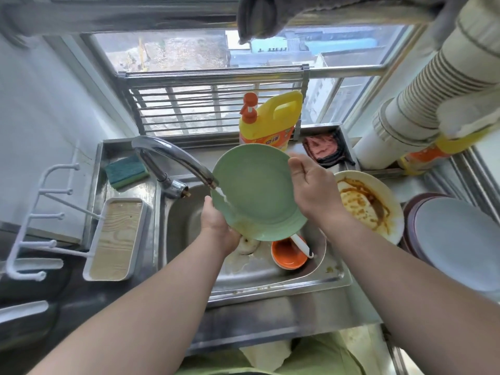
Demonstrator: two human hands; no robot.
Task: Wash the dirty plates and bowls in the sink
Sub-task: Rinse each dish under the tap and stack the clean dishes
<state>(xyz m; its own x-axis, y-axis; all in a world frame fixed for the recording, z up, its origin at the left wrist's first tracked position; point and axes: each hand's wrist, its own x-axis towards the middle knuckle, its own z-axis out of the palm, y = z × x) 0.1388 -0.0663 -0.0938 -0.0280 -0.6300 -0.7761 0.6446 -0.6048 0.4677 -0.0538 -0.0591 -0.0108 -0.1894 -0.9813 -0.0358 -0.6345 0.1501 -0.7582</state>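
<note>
Green plate (257,192) held tilted over the sink (284,277), just above centre of view, face turned toward the camera. Left hand (219,226) at the plate's 7 o'clock edge, fingers curled behind the rim, gripping it. Right hand (315,189) at the plate's 3 o'clock edge, fingers wrapped over the rim, thumb on the front face, also clamped on the plate. Faucet (173,161) arching in from 10 o'clock, spout touching or just beside the plate's left rim; water (224,197) running down the plate's left side. Yellowish residue near the plate's bottom edge.

In the basin below, at 5 o'clock from the plate: orange bowl (288,255) with a white-handled utensil (301,243) resting in it. Scraps and foam on the basin floor beside the bowl.

At 3 o'clock from the sink: sauce-smeared white plate (368,204) on the counter, partly hidden by the right wrist. Farther right, a stack of plates (457,234) with a pale one on top.

At 12 o'clock, behind the green plate: yellow detergent bottle (270,117) with an orange pump. At 1 o'clock: pink cloth (322,147) in a metal tray. At 10 o'clock: green sponge (125,170) on the sink ledge. At 9 o'clock: white tray with a wooden base (116,239). At 2 o'clock: column of stacked paper cups (433,85).
</note>
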